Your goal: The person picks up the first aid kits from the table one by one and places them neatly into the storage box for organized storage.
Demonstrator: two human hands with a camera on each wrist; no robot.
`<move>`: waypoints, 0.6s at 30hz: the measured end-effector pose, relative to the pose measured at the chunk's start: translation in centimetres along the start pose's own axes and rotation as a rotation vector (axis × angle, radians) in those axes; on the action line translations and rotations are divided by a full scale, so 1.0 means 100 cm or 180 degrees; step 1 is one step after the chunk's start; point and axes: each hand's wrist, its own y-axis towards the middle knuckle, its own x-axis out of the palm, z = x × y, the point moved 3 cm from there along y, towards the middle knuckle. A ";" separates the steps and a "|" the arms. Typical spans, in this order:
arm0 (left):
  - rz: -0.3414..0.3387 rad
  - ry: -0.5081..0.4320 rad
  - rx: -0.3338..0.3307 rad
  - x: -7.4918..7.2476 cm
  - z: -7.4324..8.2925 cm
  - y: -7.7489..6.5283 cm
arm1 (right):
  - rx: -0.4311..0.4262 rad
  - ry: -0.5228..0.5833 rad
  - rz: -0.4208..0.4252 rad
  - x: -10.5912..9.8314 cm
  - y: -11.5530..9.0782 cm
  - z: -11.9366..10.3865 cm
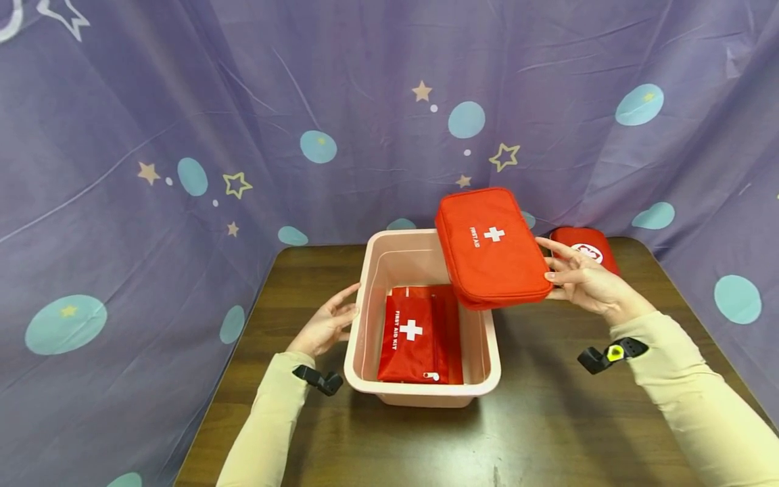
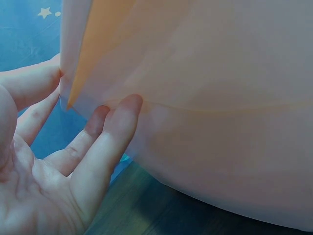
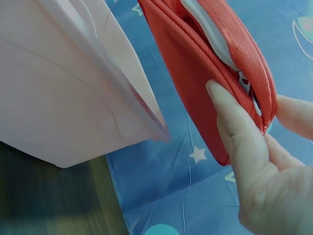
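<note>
My right hand (image 1: 587, 284) grips the lower right corner of a red zippered first aid case (image 1: 505, 264), thumb on one face and fingers on the other. The case hangs tilted over the right rim of a pale pink plastic bin (image 1: 420, 389). In the right wrist view, the white zipper (image 3: 215, 39) runs along the case's side. My left hand (image 1: 325, 326) touches the bin's left outer wall with extended fingers, as the left wrist view shows. Inside the bin lies a flat red first aid kit pouch (image 1: 404, 345) with a white cross, over more red fabric.
Behind my right hand, another red case (image 1: 575, 237) with a round white emblem lies at the table's back right. The dark wooden table (image 1: 548, 419) carries the bin. A purple curtain (image 1: 377, 81) with stars and spots hangs behind and along both sides.
</note>
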 end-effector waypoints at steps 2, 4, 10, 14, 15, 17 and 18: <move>0.0001 -0.0006 -0.0004 0.000 0.000 0.000 | 0.0023 0.0025 -0.0010 0.001 0.001 0.001; 0.0017 -0.0018 -0.0015 0.000 0.000 0.001 | 0.0035 0.0051 -0.0019 0.001 0.002 0.001; -0.0013 0.0026 0.0046 -0.002 -0.003 0.002 | 0.0026 0.0040 0.0001 0.006 0.006 0.003; -0.0159 0.0036 0.0188 -0.005 -0.006 0.003 | 0.0054 0.0038 -0.0015 0.010 0.008 0.004; -0.0244 0.0000 0.0260 -0.005 -0.006 0.003 | 0.0063 0.0029 -0.0016 0.011 0.009 0.005; -0.0317 -0.0007 0.0327 -0.006 -0.006 0.002 | 0.0076 0.0012 -0.0003 0.014 0.011 0.005; -0.0329 -0.0004 0.0345 -0.006 -0.006 0.002 | 0.0082 0.0007 0.0008 0.015 0.012 0.005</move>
